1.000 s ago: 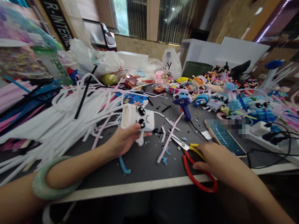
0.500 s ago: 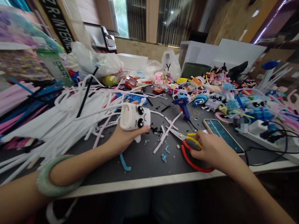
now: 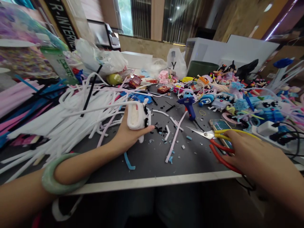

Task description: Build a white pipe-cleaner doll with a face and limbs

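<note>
My left hand (image 3: 127, 136) grips a small white fuzzy box-shaped doll (image 3: 136, 116), its hollow open side turned up toward me and its black face features turned right. A white pipe cleaner runs out from the doll toward the left. In my right hand (image 3: 249, 152) are scissors (image 3: 209, 135) with one yellow and one red handle, blades slightly apart and pointing left above the table. Between the hands lie a pale pink pipe cleaner (image 3: 175, 139) and small blue, white and black clippings. A blue hot glue gun (image 3: 188, 106) rests beyond the scissors.
White pipe cleaners (image 3: 57, 120) are heaped at left. Finished fuzzy dolls (image 3: 220, 100) crowd the right rear. A phone (image 3: 222, 126) lies under the scissors, beside a power strip (image 3: 273, 136) with cables. Plastic bags (image 3: 99, 60) and a green bottle (image 3: 57, 66) stand behind.
My right hand has moved right, lifting the scissors off the table and over the phone. The doll has turned in my left hand, so its face points further right. The pink pipe cleaner has shifted.
</note>
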The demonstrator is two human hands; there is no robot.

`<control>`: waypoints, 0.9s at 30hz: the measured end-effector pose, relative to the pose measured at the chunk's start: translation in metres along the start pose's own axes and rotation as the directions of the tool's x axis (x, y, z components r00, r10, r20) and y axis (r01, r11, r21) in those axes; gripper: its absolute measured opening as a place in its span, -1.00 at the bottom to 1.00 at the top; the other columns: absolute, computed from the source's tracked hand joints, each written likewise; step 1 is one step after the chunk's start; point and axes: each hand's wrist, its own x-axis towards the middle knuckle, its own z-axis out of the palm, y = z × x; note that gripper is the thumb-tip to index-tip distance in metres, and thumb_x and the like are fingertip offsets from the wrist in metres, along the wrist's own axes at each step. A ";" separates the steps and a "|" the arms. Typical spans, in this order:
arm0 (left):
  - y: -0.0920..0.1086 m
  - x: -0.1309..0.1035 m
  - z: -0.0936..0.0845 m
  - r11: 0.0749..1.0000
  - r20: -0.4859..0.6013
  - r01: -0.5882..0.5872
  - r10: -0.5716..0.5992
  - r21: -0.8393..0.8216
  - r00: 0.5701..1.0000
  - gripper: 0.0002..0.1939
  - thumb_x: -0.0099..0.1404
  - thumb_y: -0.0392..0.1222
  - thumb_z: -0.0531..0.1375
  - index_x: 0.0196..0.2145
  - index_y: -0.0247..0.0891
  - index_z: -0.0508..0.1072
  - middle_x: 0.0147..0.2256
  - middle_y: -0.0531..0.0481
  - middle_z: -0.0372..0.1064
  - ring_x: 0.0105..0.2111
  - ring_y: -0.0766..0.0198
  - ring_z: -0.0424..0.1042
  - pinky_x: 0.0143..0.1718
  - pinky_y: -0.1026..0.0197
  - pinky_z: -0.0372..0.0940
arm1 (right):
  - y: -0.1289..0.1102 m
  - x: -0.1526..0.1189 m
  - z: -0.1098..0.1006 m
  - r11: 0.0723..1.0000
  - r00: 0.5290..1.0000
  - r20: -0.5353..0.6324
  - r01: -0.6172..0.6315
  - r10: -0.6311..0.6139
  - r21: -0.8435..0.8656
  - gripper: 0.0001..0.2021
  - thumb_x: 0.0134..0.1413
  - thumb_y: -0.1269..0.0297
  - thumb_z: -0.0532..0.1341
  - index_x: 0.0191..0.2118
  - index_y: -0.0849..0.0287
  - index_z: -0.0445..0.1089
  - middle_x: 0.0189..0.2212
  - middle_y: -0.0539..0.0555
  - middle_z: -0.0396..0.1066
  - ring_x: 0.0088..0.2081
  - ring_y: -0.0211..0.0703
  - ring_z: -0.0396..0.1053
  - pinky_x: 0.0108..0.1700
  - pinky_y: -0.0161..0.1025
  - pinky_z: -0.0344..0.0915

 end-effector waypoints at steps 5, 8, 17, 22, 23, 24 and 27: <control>0.006 -0.001 -0.001 0.995 -0.053 -0.067 0.070 0.068 0.996 -0.29 -0.03 -0.14 0.39 0.01 -0.23 0.16 0.02 -0.15 0.22 0.12 0.04 0.25 0.27 -0.07 0.03 | 0.009 0.013 -0.002 0.995 0.972 -0.221 0.096 -0.085 0.038 -0.43 -0.05 -0.14 0.17 -0.05 0.24 0.27 -0.18 0.35 0.42 -0.10 0.31 0.37 -0.10 0.10 0.28; 0.007 -0.002 -0.004 0.975 -0.025 -0.142 0.148 0.169 0.989 -0.28 -0.02 -0.15 0.38 0.03 -0.22 0.12 0.01 -0.15 0.21 0.10 0.01 0.26 0.25 -0.09 0.07 | -0.002 0.024 -0.011 0.956 0.948 -0.307 0.015 0.079 0.294 -0.36 -0.03 -0.22 0.15 -0.02 0.24 0.27 -0.17 0.32 0.45 -0.13 0.21 0.42 -0.20 0.00 0.32; 0.015 -0.004 -0.011 0.807 0.155 -0.435 0.409 0.399 0.899 -0.17 -0.01 -0.37 0.30 0.18 -0.17 0.04 0.26 -0.18 -0.01 0.34 -0.06 -0.13 0.37 -0.13 -0.20 | -0.044 0.023 -0.012 0.895 0.915 -0.373 0.028 0.156 0.445 -0.54 -0.07 -0.05 0.29 -0.08 0.06 0.32 -0.23 0.12 0.52 -0.32 0.01 0.49 -0.39 -0.19 0.28; 0.015 -0.004 -0.009 0.805 0.241 -0.464 0.400 0.370 0.884 -0.22 0.03 -0.35 0.24 0.18 -0.20 0.03 0.29 -0.24 -0.04 0.35 -0.10 -0.17 0.35 -0.22 -0.17 | -0.053 0.022 -0.007 0.886 0.924 -0.371 0.091 0.095 0.454 -0.53 -0.08 -0.03 0.30 -0.07 0.09 0.32 -0.12 0.18 0.51 -0.22 0.10 0.50 -0.31 -0.11 0.36; 0.015 -0.004 -0.008 0.805 0.255 -0.474 0.405 0.356 0.878 -0.25 0.03 -0.34 0.24 0.16 -0.21 0.05 0.28 -0.24 -0.02 0.35 -0.11 -0.17 0.34 -0.23 -0.16 | -0.054 0.022 -0.007 0.887 0.927 -0.365 0.096 0.085 0.452 -0.51 -0.08 -0.04 0.31 -0.06 0.10 0.32 -0.12 0.18 0.51 -0.23 0.11 0.50 -0.31 -0.09 0.36; 0.015 -0.004 -0.008 0.804 0.270 -0.486 0.412 0.341 0.870 -0.29 0.03 -0.34 0.24 0.13 -0.21 0.08 0.27 -0.24 0.00 0.35 -0.11 -0.16 0.33 -0.24 -0.14 | -0.054 0.021 -0.006 0.890 0.929 -0.360 0.096 0.081 0.447 -0.50 -0.09 -0.04 0.31 -0.05 0.11 0.33 -0.13 0.18 0.51 -0.24 0.12 0.51 -0.32 -0.08 0.37; 0.016 -0.004 -0.007 0.796 0.319 -0.520 0.428 0.309 0.845 -0.32 0.02 -0.35 0.23 0.10 -0.20 0.12 0.26 -0.24 0.05 0.34 -0.15 -0.13 0.31 -0.27 -0.10 | -0.054 0.022 -0.005 0.892 0.938 -0.339 0.086 0.078 0.444 -0.50 -0.08 -0.06 0.30 -0.05 0.10 0.33 -0.13 0.18 0.52 -0.24 0.14 0.50 -0.32 -0.07 0.36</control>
